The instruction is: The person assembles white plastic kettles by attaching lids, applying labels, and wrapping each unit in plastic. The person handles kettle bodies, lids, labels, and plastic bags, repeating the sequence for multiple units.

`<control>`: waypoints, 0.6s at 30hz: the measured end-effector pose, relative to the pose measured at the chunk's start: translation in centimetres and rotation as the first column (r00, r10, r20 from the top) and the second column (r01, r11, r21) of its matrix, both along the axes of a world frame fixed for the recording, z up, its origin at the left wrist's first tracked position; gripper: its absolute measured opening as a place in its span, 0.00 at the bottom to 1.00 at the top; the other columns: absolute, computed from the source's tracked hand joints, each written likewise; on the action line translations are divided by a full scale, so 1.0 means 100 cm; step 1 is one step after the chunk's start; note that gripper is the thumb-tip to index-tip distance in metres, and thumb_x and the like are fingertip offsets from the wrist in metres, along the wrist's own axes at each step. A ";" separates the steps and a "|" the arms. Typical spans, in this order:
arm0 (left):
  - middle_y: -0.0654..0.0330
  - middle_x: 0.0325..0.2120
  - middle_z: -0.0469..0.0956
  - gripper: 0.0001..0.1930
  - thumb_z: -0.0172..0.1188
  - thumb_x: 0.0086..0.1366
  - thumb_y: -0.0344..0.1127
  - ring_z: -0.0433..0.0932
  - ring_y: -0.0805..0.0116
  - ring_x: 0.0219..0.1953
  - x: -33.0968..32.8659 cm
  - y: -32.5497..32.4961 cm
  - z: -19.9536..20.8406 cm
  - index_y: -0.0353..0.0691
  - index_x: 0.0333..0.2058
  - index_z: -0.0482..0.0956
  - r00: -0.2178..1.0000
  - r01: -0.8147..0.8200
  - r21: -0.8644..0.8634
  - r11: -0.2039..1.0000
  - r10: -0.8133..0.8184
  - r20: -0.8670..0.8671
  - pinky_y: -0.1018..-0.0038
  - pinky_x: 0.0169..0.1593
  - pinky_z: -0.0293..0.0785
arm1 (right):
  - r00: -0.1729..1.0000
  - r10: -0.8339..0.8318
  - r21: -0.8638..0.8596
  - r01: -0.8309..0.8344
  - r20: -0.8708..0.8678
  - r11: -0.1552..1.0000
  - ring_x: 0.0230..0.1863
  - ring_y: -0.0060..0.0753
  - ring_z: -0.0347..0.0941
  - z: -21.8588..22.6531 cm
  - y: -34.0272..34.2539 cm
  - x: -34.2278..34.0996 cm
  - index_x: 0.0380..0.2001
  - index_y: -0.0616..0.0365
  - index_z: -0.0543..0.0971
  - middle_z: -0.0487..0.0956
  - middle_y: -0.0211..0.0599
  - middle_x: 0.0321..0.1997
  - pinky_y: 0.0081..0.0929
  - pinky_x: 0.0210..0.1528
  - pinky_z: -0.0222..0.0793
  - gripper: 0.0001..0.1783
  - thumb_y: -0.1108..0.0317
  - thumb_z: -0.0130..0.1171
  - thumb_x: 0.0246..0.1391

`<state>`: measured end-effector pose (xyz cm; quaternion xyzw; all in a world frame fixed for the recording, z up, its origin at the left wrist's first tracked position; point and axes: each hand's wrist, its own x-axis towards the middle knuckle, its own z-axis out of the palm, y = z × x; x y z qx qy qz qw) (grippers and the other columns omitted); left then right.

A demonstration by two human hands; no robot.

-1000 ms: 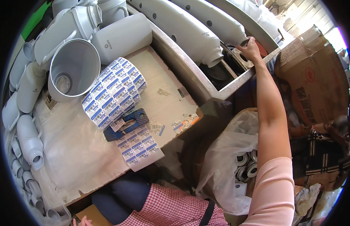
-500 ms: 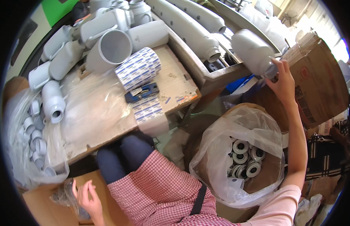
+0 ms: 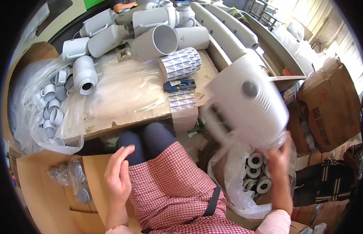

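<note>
A large light-grey plastic jug [image 3: 253, 107] with a side handle hangs tilted in the air, blurred by motion. My right hand [image 3: 281, 156] is closed round its narrow neck, which points down towards me. Behind the hand and jug, an open plastic bag [image 3: 224, 175] holds several grey rings [image 3: 264, 186] with dark centres. Holding nothing, my left hand [image 3: 119, 173] hovers over the left side of my lap with its fingers stretched out. An open cardboard box [image 3: 45, 191] lies beside that hand, with clear-wrapped round grey parts [image 3: 76, 171] inside.
The worktable [image 3: 107, 117] carries a roll of printed labels [image 3: 181, 64], a blue tool [image 3: 179, 85] and grey jugs [image 3: 107, 39] piled at the back. Small grey cups [image 3: 53, 105] fill a bag at left. A wooden trough [image 3: 288, 80] and a carton [image 3: 329, 105] stand at right.
My right hand has lifted the jug off the trough's edge and swung it left and nearer, over the bag of rings. My left hand has risen from the box towards my lap.
</note>
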<state>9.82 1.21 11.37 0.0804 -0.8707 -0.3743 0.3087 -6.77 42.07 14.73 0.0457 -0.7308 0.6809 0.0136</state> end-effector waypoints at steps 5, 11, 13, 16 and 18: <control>0.50 0.54 0.83 0.43 0.35 0.80 0.67 0.81 0.62 0.55 -0.027 0.002 -0.017 0.26 0.56 0.79 0.894 0.349 0.655 0.670 -0.027 -0.448 0.63 0.63 0.73 | 0.381 0.802 -0.780 -0.259 0.459 0.569 0.58 0.49 0.80 -0.081 -0.110 0.078 0.74 0.62 0.55 0.76 0.51 0.63 0.48 0.55 0.84 0.45 0.52 0.64 0.65; 0.71 0.16 0.66 0.33 0.44 0.82 0.56 0.59 0.78 0.19 -0.013 -0.031 -0.013 0.43 0.18 0.67 0.851 -0.462 0.677 0.573 0.503 0.155 0.73 0.26 0.57 | 0.911 0.340 0.097 -0.370 0.233 0.924 0.38 0.24 0.73 -0.143 -0.142 -0.041 0.44 0.63 0.81 0.80 0.31 0.37 0.26 0.45 0.70 0.19 0.56 0.50 0.76; 0.68 0.14 0.63 0.30 0.50 0.81 0.46 0.57 0.76 0.18 -0.015 -0.032 -0.016 0.39 0.16 0.64 0.950 -0.290 0.403 0.868 0.208 0.235 0.69 0.24 0.52 | 0.971 0.225 0.320 -0.186 -0.087 0.929 0.39 0.27 0.71 -0.154 -0.157 -0.089 0.42 0.66 0.79 0.79 0.33 0.38 0.28 0.45 0.69 0.20 0.56 0.53 0.75; 0.52 0.15 0.60 0.26 0.56 0.78 0.38 0.60 0.58 0.17 -0.024 -0.023 -0.025 0.31 0.20 0.64 0.925 -0.090 0.182 0.979 0.015 0.380 0.62 0.24 0.54 | 0.945 0.317 0.117 -0.324 0.077 0.939 0.36 0.21 0.72 -0.156 -0.166 -0.128 0.38 0.60 0.79 0.81 0.30 0.37 0.23 0.42 0.67 0.21 0.53 0.50 0.77; 0.52 0.15 0.59 0.26 0.54 0.78 0.38 0.60 0.54 0.17 -0.031 -0.019 -0.032 0.32 0.19 0.62 0.948 -0.080 0.199 0.977 0.012 0.319 0.61 0.25 0.54 | 0.945 0.318 0.049 -0.322 0.080 0.945 0.31 0.14 0.71 -0.151 -0.169 -0.142 0.37 0.56 0.79 0.83 0.29 0.33 0.18 0.32 0.63 0.20 0.52 0.49 0.77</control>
